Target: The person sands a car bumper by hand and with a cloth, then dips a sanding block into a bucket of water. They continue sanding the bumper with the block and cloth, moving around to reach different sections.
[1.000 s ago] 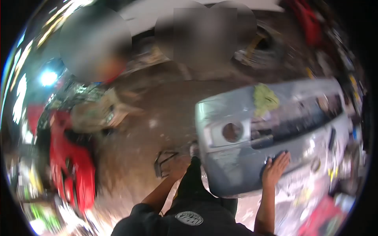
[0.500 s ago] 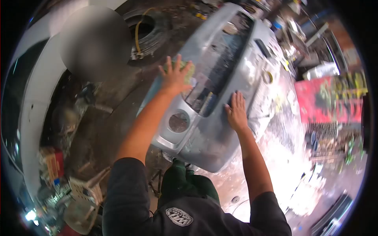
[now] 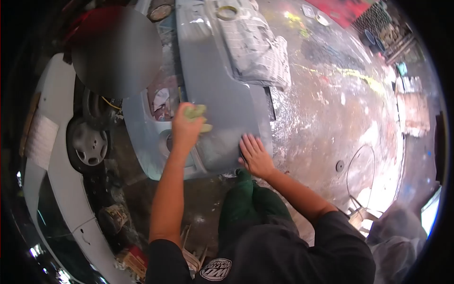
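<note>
A grey car bumper (image 3: 213,61) lies in front of me, its near end close to my legs. My left hand (image 3: 186,130) is closed around a crumpled yellow-green cloth or pad (image 3: 195,112) over the bumper, near its round hole and rectangular opening. My right hand (image 3: 257,158) rests flat with fingers stretched on the bumper's near right edge, holding nothing. Whether the cloth presses on the surface is hard to tell.
Newspaper (image 3: 250,45) covers the bumper's right side, with a tape roll (image 3: 227,13) near its top. A white car (image 3: 61,94) and a wheel (image 3: 88,144) stand left. On the paint-stained floor (image 3: 312,118) lies a small disc (image 3: 340,165).
My view has turned, and the bumper stands more upright in it. My left hand has come from spread over the cloth to closed on it, nearer me. My right hand is at the bumper's near edge.
</note>
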`<act>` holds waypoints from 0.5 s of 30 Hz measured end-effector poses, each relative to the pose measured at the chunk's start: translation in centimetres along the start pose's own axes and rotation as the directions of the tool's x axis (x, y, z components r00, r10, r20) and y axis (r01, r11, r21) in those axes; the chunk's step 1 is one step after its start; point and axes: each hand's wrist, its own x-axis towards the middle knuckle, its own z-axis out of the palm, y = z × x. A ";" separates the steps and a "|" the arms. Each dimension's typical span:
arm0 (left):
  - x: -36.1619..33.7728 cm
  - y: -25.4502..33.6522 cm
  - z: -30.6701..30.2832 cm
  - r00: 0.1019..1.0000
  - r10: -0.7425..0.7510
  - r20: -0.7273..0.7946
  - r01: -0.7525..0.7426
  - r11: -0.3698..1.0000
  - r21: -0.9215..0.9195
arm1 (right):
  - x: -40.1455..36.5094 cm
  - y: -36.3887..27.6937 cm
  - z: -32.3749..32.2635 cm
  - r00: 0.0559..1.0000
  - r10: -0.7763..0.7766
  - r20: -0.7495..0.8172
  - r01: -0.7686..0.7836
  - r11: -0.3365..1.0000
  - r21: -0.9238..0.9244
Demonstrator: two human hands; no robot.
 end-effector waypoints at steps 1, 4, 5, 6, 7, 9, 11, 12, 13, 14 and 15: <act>-0.3 0.6 2.0 0.992 0.119 0.040 -0.123 0.984 0.130 | 2.0 0.5 -0.7 0.997 0.035 -0.069 -0.034 0.999 0.015; 0.4 2.7 6.6 0.940 0.296 0.171 -0.340 0.857 0.387 | 12.3 3.6 -3.9 0.965 0.084 -0.250 -0.126 0.979 -0.158; 0.7 4.2 7.7 0.945 0.266 0.190 -0.323 0.851 0.414 | 13.2 3.6 -4.1 0.956 0.094 -0.277 -0.119 0.990 -0.075; 1.1 5.0 8.6 0.949 0.233 0.211 -0.305 0.843 0.442 | 13.8 3.5 -4.2 0.946 0.110 -0.303 -0.112 0.994 0.010; 1.7 4.7 9.2 0.929 0.286 0.236 -0.369 0.785 0.498 | 13.5 3.5 -3.8 0.934 0.138 -0.330 -0.111 0.989 0.098; 3.9 4.0 9.8 0.871 0.408 0.274 -0.488 0.651 0.582 | 8.0 1.6 -2.4 0.945 0.181 -0.271 -0.156 0.981 0.112; 6.1 2.4 9.3 0.761 0.530 0.373 -0.623 0.439 0.647 | 2.3 -0.2 -0.3 0.954 0.212 -0.214 -0.187 0.974 0.132; 7.2 1.7 9.1 0.693 0.581 0.426 -0.675 0.318 0.665 | 0.3 -0.5 0.7 0.956 0.221 -0.193 -0.194 0.970 0.149; 7.5 1.0 9.1 0.658 0.622 0.425 -0.700 0.299 0.648 | -0.4 -0.7 0.5 0.958 0.233 -0.169 -0.204 0.964 0.170; 7.5 0.1 9.1 0.623 0.654 0.428 -0.726 0.280 0.628 | 0.6 -0.6 0.9 0.917 0.312 -0.249 -0.254 0.937 0.238; 7.6 -0.5 9.1 0.587 0.686 0.430 -0.750 0.259 0.609 | 4.2 -0.1 -0.6 0.862 0.391 -0.323 -0.294 0.904 0.310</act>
